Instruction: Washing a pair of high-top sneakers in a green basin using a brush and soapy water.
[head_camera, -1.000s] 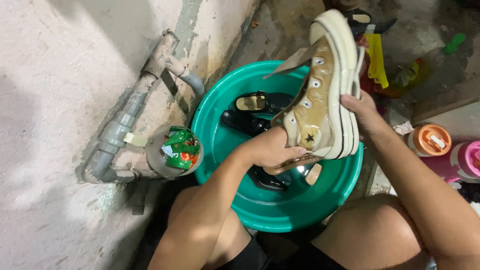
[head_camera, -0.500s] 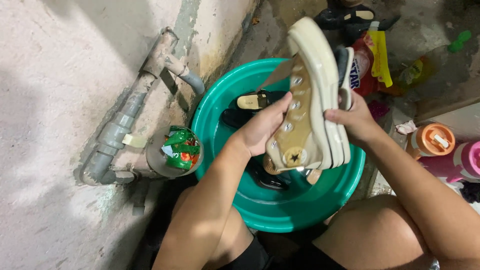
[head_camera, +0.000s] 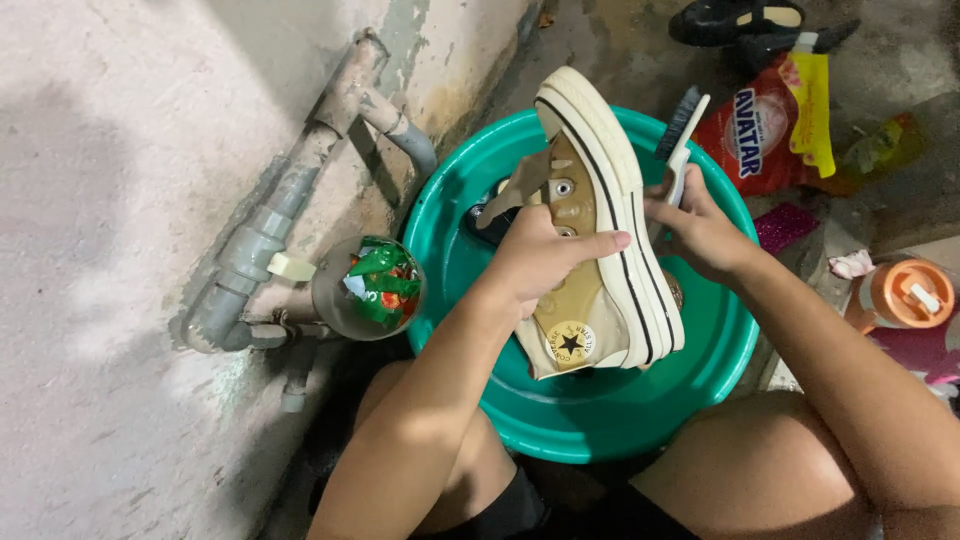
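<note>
- My left hand (head_camera: 545, 255) is wrapped around the upper of the tan high-top shoe (head_camera: 590, 250), with the thumb lying across its side. The shoe stands tilted over the green basin (head_camera: 600, 420) in the middle of the frame, its toe pointing to the top. The grip covers only the middle, so I think a wet upper could slide through the hand and the shoe would drop into the basin.
- My right hand (head_camera: 700, 230) is closed around the handle of a white scrub brush (head_camera: 685, 135), just right of the white sole. The bristles point away from the shoe, so a fast turn of the brush could throw water to the red detergent bag (head_camera: 760, 125) in the upper right of the frame.
- A dark shoe (head_camera: 490, 225) lies inside the basin, behind the tan one. If the tan shoe falls, it would land on it and splash.
- The orange-lidded bottle (head_camera: 900, 295) stands at the right edge, near my right forearm. A wide elbow movement could knock it over.
- The glass jar with green and red wrappers (head_camera: 368, 285) sits just beside the basin rim on the left, under the grey pipe (head_camera: 270, 240). A push on the basin might hit it.
</note>
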